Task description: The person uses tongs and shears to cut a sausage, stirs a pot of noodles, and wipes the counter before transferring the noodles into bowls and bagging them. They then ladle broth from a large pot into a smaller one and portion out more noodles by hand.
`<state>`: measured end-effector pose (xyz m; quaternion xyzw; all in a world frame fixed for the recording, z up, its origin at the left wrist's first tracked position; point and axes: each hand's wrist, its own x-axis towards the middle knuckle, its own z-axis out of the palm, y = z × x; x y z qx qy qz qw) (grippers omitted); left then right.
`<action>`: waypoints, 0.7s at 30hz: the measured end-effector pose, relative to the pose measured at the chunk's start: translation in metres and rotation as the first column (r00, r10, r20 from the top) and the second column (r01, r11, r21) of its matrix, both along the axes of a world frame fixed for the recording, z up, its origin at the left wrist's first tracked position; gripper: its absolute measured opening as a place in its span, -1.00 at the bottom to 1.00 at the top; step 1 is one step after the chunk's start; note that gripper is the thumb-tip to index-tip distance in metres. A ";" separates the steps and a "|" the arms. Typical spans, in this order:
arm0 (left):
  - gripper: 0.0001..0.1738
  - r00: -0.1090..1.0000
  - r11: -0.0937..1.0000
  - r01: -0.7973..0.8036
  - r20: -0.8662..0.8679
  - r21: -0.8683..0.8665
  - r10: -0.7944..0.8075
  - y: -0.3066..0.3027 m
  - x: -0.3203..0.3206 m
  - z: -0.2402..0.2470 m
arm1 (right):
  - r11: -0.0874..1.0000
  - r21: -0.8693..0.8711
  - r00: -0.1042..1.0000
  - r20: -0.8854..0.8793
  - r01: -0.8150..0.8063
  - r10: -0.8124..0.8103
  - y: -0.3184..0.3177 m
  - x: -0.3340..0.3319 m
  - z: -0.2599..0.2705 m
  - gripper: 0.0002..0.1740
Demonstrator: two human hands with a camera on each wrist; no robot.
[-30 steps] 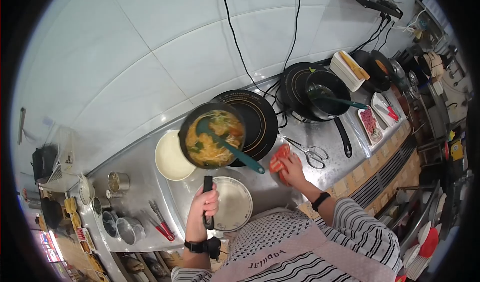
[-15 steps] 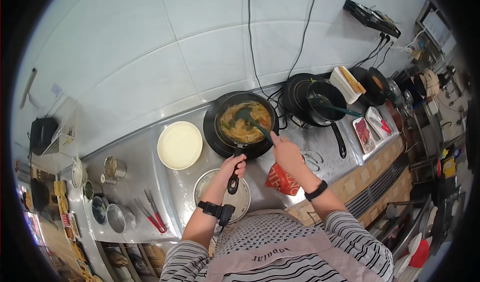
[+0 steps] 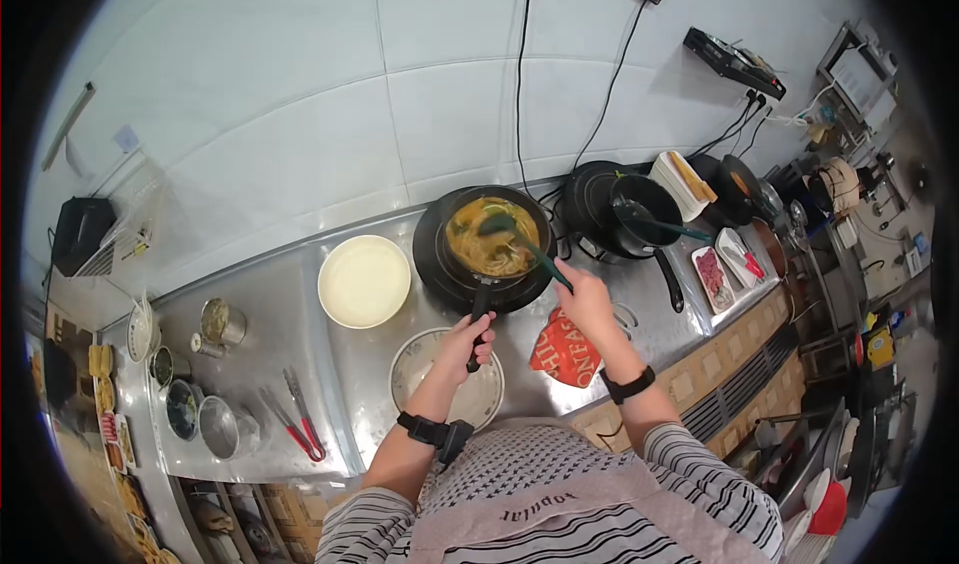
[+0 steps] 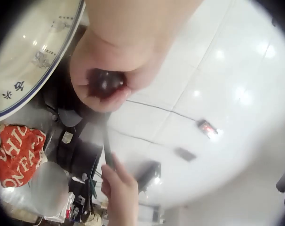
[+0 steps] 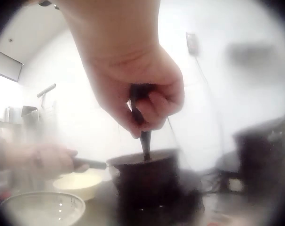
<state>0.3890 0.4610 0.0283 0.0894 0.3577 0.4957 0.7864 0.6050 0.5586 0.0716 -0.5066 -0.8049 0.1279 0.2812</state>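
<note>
My left hand (image 3: 470, 342) grips the black handle (image 3: 481, 302) of a dark pot (image 5: 147, 190), which sits on the left round black hob (image 3: 430, 254). Orange-yellow broth with noodle-like strands (image 3: 489, 256) fills the pot. In my right hand (image 3: 587, 306) is the handle of a dark green ladle (image 3: 531, 247), its head in the broth. The right wrist view has fingers wrapped around that handle above the pot's rim. A red cloth with white letters (image 3: 564, 352) lies on the counter below my right hand. Under my left forearm stands a patterned bowl (image 3: 405, 369).
A pale yellow bowl (image 3: 365, 282) stands left of the hob. On the right hob is a second black pot (image 3: 644, 209) with its handle jutting forward. Scissors (image 3: 626, 316) lie partly hidden by my right hand. Red-handled tongs (image 3: 305, 429) and metal containers (image 3: 222, 426) are at the left.
The pot has come from the left, beside the pale bowl, onto the hob. My right hand has left the red cloth and taken the ladle, whose head has shifted within the broth.
</note>
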 end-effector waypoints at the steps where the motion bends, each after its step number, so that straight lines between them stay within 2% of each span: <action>1: -0.76 1.000 1.000 -0.017 -0.010 0.008 0.017 0.002 0.002 -0.003 | 1.000 -0.007 1.000 -0.005 0.020 -0.020 0.005 -0.007 0.000 -0.55; 3: -0.75 0.999 0.999 -0.038 -0.031 0.006 0.038 0.001 0.006 -0.005 | 0.998 -0.029 0.998 -0.028 0.063 -0.064 0.010 -0.019 -0.001 -0.55; 6: -0.73 0.998 0.999 -0.048 -0.050 -0.009 0.048 0.007 0.010 -0.003 | 0.995 -0.095 0.999 0.045 -0.005 0.010 0.028 -0.015 -0.044 -0.53; 7: -0.72 0.998 0.999 -0.044 -0.055 -0.021 0.043 0.007 0.010 -0.003 | 0.992 -0.126 0.998 0.063 -0.023 0.031 0.018 -0.011 -0.034 -0.51; 10: -0.71 0.996 0.999 -0.043 -0.080 -0.023 0.041 0.008 0.010 -0.002 | 0.997 -0.056 0.998 0.033 -0.047 0.049 -0.014 0.006 -0.007 -0.51; 13: -0.70 0.996 0.999 -0.028 -0.085 -0.027 0.025 0.006 0.012 -0.006 | 0.996 -0.035 0.993 0.080 -0.082 0.085 -0.020 0.026 -0.021 -0.50; 16: -0.69 0.995 0.999 -0.031 -0.100 -0.018 0.029 0.007 0.011 -0.005 | 0.998 0.061 0.999 -0.023 -0.030 0.032 -0.022 0.023 -0.037 -0.48; 21: -0.69 0.993 0.999 -0.028 -0.114 -0.030 0.024 0.007 0.012 -0.004 | 0.996 0.086 0.988 0.155 0.006 -0.020 -0.016 0.018 -0.070 -0.40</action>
